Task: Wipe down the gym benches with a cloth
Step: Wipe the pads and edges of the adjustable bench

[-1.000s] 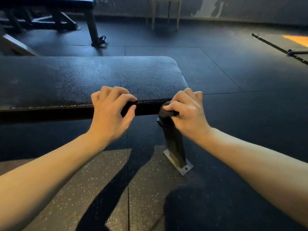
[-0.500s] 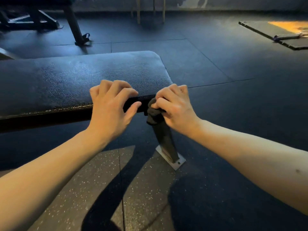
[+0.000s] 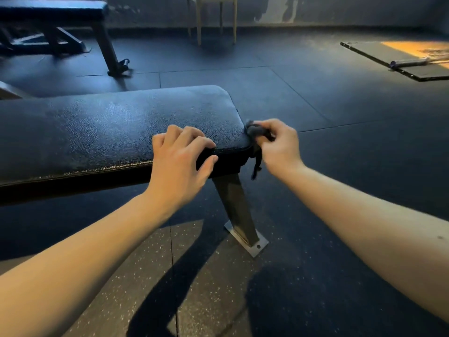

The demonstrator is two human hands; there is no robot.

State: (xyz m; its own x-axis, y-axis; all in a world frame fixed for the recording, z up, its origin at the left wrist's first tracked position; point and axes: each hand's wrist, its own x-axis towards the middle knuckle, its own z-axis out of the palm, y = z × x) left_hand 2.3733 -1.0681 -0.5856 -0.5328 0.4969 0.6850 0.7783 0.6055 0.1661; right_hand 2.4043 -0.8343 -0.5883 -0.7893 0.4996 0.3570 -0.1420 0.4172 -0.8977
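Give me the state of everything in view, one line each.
near bench, standing, held at its front edge.
cloth, bunched against the near bench's end corner, a strip hanging down.
left hand, grips the near bench's front edge.
right hand, pinches the cloth.
far bench, standing, untouched.
bar, lying flat, far right.

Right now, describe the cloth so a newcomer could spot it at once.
Find the near bench, the black pad filling the left. At its right-end corner the right hand pinches a small dark grey cloth. It is the only soft, bunched thing there, a strip dangling beside the rigid metal leg.
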